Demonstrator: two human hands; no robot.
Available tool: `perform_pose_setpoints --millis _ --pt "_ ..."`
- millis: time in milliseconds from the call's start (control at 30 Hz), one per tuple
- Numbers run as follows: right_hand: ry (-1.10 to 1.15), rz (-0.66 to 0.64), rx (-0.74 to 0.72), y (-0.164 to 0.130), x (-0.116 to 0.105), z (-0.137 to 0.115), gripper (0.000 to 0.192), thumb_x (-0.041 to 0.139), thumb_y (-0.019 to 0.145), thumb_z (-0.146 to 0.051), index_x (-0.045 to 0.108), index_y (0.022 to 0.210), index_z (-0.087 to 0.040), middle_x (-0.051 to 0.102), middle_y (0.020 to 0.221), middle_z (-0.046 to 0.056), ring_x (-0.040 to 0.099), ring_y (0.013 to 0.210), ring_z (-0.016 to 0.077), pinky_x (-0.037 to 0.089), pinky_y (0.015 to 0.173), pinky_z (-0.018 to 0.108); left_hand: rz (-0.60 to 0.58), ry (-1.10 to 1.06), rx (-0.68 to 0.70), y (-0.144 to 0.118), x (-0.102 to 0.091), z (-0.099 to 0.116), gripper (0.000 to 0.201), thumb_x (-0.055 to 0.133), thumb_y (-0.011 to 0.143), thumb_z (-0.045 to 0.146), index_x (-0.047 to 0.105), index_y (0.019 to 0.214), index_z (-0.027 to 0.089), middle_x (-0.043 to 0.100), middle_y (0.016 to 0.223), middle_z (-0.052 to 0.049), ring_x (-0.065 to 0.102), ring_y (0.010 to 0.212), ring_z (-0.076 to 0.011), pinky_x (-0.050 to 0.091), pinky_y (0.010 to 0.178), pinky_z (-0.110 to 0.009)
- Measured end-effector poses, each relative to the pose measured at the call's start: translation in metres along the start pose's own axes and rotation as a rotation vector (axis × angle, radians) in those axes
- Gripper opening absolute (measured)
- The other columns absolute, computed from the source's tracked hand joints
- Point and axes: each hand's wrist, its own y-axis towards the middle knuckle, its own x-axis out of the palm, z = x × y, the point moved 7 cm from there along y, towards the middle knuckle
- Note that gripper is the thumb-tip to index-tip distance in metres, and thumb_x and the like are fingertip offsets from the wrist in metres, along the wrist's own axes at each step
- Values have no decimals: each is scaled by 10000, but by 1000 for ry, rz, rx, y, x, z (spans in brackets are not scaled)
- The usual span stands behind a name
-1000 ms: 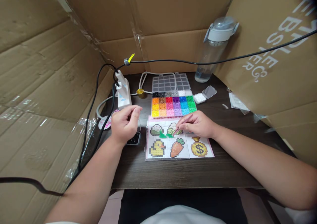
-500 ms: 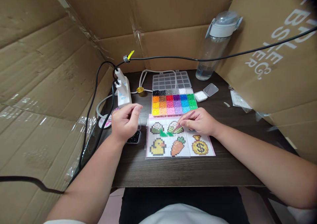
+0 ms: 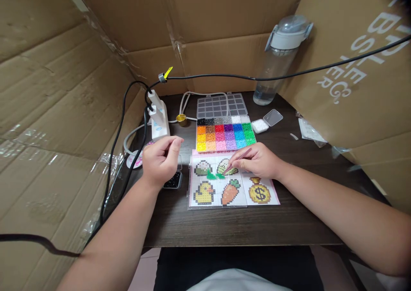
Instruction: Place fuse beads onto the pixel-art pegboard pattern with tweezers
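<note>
Pinching one pair of tweezers (image 3: 238, 160) over six bead patterns, right hand (image 3: 260, 161) works; left hand (image 3: 159, 160) curls loosely, holding nothing visible.

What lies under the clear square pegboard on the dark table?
Under the clear square pegboard, a printed pattern sheet shows a yellow duck, an orange carrot and a dollar money bag. The right hand, holding pink tweezers, covers the sheet's upper right part.

A dark, matt wood-grain desk (image 3: 231, 226) carries a glossy clear plastic bead box (image 3: 224, 130) of bright plastic beads, a printed paper pattern sheet (image 3: 263, 194) under a clear pegboard, and a translucent plastic water bottle (image 3: 276, 64), walled by rough brown cardboard (image 3: 64, 89) with shiny tape.
</note>
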Motion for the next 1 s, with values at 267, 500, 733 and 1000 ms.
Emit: perform_pose_setpoints --millis 267,500,733,1000 --pt "-13 13 -11 -1 -3 -2 158 640 837 -280 769 806 -194 762 839 56 708 773 169 551 711 291 10 -7 7 1 -1 0 160 577 842 238 704 785 159 549 515 27 477 476 -62 386 478 -200" --pt "-23 -2 -43 -1 -1 -6 145 650 826 -254 776 791 -193 763 812 49 707 743 150 554 670 250 -3 0 -11 0 0 0 183 566 849 262 705 786 160 581 543 18 487 481 -69 386 482 -213" --pt "-48 1 -19 -2 -1 -5 155 652 826 -264 777 807 -175 763 834 57 708 758 150 555 683 243 0 16 -5 1 0 1 194 560 847 263 705 789 148 531 503 34 440 456 -54 364 466 -194" --pt "-69 -5 -32 -1 -2 -4 159 652 830 -278 778 812 -183 763 833 47 703 750 136 540 671 221 2 7 -2 0 0 0 187 566 846 252 710 795 144 548 521 29 420 448 -47 358 462 -189"
